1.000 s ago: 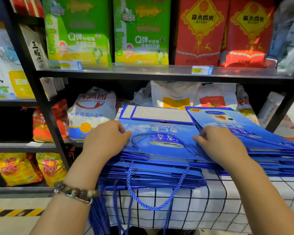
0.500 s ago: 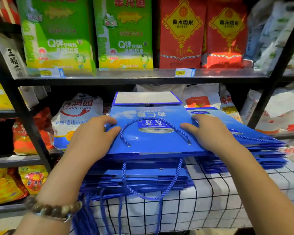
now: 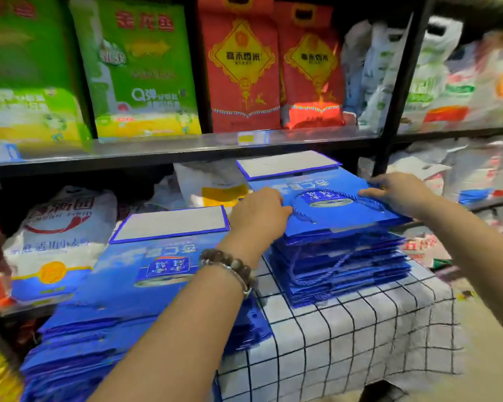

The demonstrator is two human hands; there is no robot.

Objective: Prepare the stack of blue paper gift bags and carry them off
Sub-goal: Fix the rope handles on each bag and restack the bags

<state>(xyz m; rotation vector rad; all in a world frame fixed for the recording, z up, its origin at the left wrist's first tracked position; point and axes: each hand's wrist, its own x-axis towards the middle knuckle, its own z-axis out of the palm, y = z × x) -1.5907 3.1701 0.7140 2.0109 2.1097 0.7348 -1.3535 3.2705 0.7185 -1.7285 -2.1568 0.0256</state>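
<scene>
**Bags not lifted yet**

The stack of blue bags [image 3: 340, 265] sits at 2 o'clock on a checked cloth [image 3: 360, 338]. The left hand [image 3: 259, 211] bends its fingers over the stack's left edge; I cannot tell if it grips. The right hand [image 3: 400, 192] lays straight fingers on top. Carrying is left to do. Bags are flat shiny paper with rope handles [image 3: 295, 207]. Another stack [image 3: 122, 300] lies at 8 o'clock
</scene>
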